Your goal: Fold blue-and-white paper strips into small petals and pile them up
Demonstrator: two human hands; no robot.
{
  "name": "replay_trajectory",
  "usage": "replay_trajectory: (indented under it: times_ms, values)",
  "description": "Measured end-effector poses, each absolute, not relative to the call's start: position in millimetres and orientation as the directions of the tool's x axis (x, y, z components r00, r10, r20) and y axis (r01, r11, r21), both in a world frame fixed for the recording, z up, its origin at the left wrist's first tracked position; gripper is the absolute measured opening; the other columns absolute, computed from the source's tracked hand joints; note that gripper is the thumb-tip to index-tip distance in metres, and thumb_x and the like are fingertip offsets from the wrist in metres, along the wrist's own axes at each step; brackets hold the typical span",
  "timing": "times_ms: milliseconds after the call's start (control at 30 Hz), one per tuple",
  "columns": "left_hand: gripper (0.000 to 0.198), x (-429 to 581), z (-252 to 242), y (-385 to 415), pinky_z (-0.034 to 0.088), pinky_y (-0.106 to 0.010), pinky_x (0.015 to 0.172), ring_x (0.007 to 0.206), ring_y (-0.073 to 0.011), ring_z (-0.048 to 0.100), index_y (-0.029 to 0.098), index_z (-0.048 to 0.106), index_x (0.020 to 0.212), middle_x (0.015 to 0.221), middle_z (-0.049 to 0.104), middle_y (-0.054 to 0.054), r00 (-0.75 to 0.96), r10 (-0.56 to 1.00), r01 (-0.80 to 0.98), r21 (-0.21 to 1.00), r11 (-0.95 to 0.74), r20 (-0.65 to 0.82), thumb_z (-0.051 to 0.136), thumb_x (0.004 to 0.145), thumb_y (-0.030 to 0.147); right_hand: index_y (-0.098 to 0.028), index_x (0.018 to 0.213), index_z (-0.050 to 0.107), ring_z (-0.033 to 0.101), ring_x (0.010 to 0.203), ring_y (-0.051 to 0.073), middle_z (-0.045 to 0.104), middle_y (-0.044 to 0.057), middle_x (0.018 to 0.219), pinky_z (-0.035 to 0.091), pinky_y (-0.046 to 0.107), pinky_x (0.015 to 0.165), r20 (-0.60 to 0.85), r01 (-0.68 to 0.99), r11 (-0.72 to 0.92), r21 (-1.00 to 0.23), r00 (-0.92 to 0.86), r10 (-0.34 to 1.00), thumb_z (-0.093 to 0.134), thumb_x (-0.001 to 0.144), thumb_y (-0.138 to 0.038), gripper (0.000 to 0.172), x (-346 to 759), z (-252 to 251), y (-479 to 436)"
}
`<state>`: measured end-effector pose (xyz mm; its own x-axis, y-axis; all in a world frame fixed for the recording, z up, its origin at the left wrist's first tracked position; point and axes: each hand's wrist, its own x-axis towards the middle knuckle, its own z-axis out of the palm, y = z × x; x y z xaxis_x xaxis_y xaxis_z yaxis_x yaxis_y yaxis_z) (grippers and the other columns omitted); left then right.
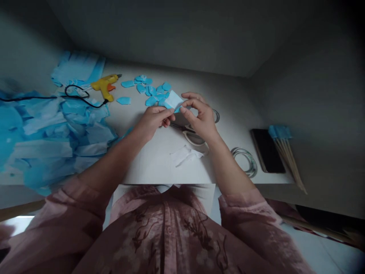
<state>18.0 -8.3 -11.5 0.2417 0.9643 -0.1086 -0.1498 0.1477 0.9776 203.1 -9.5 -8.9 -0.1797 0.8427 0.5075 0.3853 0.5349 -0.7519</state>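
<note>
Both my hands meet above the middle of the white table (159, 160) and pinch one small pale blue piece of paper (173, 100) between them. My left hand (154, 121) grips its lower left edge with thumb and fingers pressed together. My right hand (199, 116) pinches its right edge, the other fingers curled. Just beyond the paper lie several cut blue petal shapes (148, 89). Scissors (189, 134) rest on the table directly under my right hand.
A yellow glue gun (106, 86) with a black cord lies at the back left. Heaps of blue paper (48, 129) fill the left side. White scraps (185, 154), a wire coil (245, 160), a dark phone (266, 150) and blue-tipped wooden sticks (285, 152) sit at the right.
</note>
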Motion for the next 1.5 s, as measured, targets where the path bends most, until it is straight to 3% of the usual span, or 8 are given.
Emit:
replay_trajectory:
  times_ms: [167, 300, 500, 633, 833, 1000, 1300, 1500]
  values:
    - [0.027, 18, -11, -9, 0.037, -0.024, 0.054, 0.054, -0.0088, 0.052, 0.014, 0.067, 0.062, 0.064, 0.064, -0.004, 0.266, 0.960, -0.119, 0.985, 0.128, -0.092, 0.069, 0.086, 0.024, -0.023, 0.087, 0.069, 0.067, 0.104, 0.022, 0.074, 0.006, 0.107, 0.053, 0.037, 0.091, 0.392, 0.264, 0.421, -0.868, -0.158, 0.906, 0.070, 0.084, -0.066, 0.043, 200, -13, -8]
    - [0.028, 18, -10, -10, 0.038, -0.023, 0.054, 0.054, -0.0094, 0.051, 0.014, 0.068, 0.061, 0.060, 0.061, -0.003, 0.260, 0.961, -0.075, 0.991, 0.112, -0.089, 0.069, 0.087, 0.024, -0.022, 0.085, 0.067, 0.065, 0.095, 0.019, 0.073, 0.003, 0.097, 0.053, 0.034, 0.087, 0.321, 0.191, 0.345, -0.919, -0.145, 0.936, 0.073, 0.080, -0.066, 0.044, 199, -19, -5]
    - [0.029, 18, -11, -10, 0.037, -0.023, 0.054, 0.053, -0.0092, 0.050, 0.015, 0.068, 0.060, 0.060, 0.061, -0.003, 0.254, 0.966, -0.053, 0.996, 0.072, -0.057, 0.067, 0.087, 0.025, -0.022, 0.084, 0.066, 0.064, 0.092, 0.016, 0.071, 0.004, 0.103, 0.054, 0.031, 0.079, 0.280, 0.085, 0.291, -0.953, -0.119, 0.953, 0.079, 0.077, -0.057, 0.039, 198, -22, -2]
    - [0.030, 17, -13, -9, 0.038, -0.024, 0.054, 0.055, -0.0095, 0.051, 0.016, 0.068, 0.061, 0.062, 0.063, -0.004, 0.264, 0.964, -0.064, 0.997, 0.044, -0.026, 0.069, 0.086, 0.032, -0.025, 0.091, 0.065, 0.056, 0.073, 0.013, 0.063, -0.001, 0.083, 0.053, 0.029, 0.065, 0.252, 0.093, 0.263, -0.960, -0.115, 0.961, 0.078, 0.074, -0.061, 0.042, 199, -24, 2]
    - [0.025, 17, -12, -9, 0.037, -0.023, 0.052, 0.052, -0.0086, 0.049, 0.017, 0.066, 0.062, 0.058, 0.059, -0.001, 0.246, 0.969, 0.001, 1.000, 0.015, -0.015, 0.074, 0.082, 0.029, -0.030, 0.117, 0.062, 0.061, 0.075, 0.016, 0.064, -0.002, 0.082, 0.058, 0.033, 0.072, 0.245, 0.102, 0.258, -0.961, -0.128, 0.961, 0.075, 0.080, -0.052, 0.045, 201, -26, 2]
    - [0.022, 18, -10, -9, 0.039, -0.021, 0.053, 0.054, -0.0073, 0.050, 0.016, 0.062, 0.065, 0.065, 0.062, 0.000, 0.178, 0.984, -0.093, 0.995, 0.019, -0.003, 0.071, 0.084, 0.024, -0.029, 0.128, 0.061, 0.064, 0.077, 0.017, 0.069, -0.002, 0.085, 0.061, 0.035, 0.076, 0.201, 0.057, 0.214, -0.975, -0.173, 0.964, 0.077, 0.077, -0.053, 0.059, 197, -29, 1]
    - [0.018, 18, -7, -8, 0.039, -0.020, 0.053, 0.054, -0.0065, 0.051, 0.016, 0.063, 0.070, 0.064, 0.061, 0.001, 0.170, 0.985, -0.143, 0.988, 0.054, -0.029, 0.071, 0.085, 0.019, -0.027, 0.110, 0.069, 0.068, 0.085, 0.020, 0.073, 0.000, 0.092, 0.061, 0.037, 0.078, 0.178, 0.013, 0.184, -0.983, -0.187, 0.966, 0.082, 0.072, -0.054, 0.049, 194, -27, -1]
    - [0.019, 19, -8, -9, 0.043, -0.021, 0.056, 0.060, -0.0092, 0.058, 0.015, 0.070, 0.077, 0.067, 0.064, -0.002, 0.202, 0.978, -0.176, 0.981, 0.081, -0.045, 0.072, 0.087, 0.030, -0.026, 0.102, 0.067, 0.065, 0.080, 0.018, 0.069, -0.001, 0.086, 0.059, 0.035, 0.076, 0.193, 0.011, 0.198, -0.980, -0.170, 0.966, 0.081, 0.075, -0.053, 0.041, 194, -30, -1]
